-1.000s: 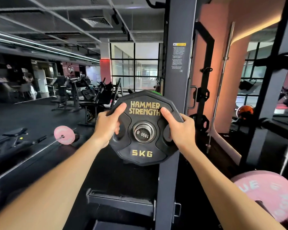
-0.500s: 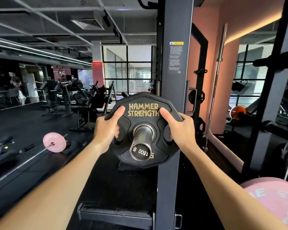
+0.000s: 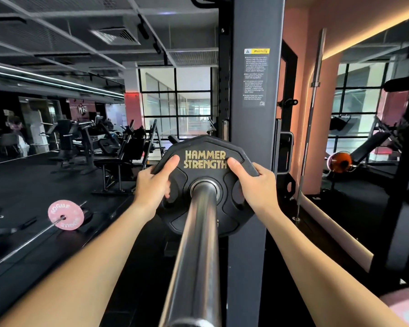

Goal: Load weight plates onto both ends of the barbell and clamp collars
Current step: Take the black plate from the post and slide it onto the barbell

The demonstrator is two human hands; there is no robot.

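From the head camera, a black rubber-coated weight plate (image 3: 204, 185) with gold "HAMMER STRENGTH" lettering sits threaded on the shiny steel barbell sleeve (image 3: 196, 251), far along it from the near end, in front of the dark grey rack upright (image 3: 253, 114). The left hand (image 3: 152, 185) grips the plate's left rim, thumb on its face, fingers (image 3: 167, 186) hooked through a grip slot. The right hand (image 3: 257, 185) clasps the right rim likewise. A pink round plate (image 3: 65, 214) rests on another bar down on the floor at left.

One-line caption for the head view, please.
Both hands, left and right, grip a black plate threaded on the barbell sleeve.
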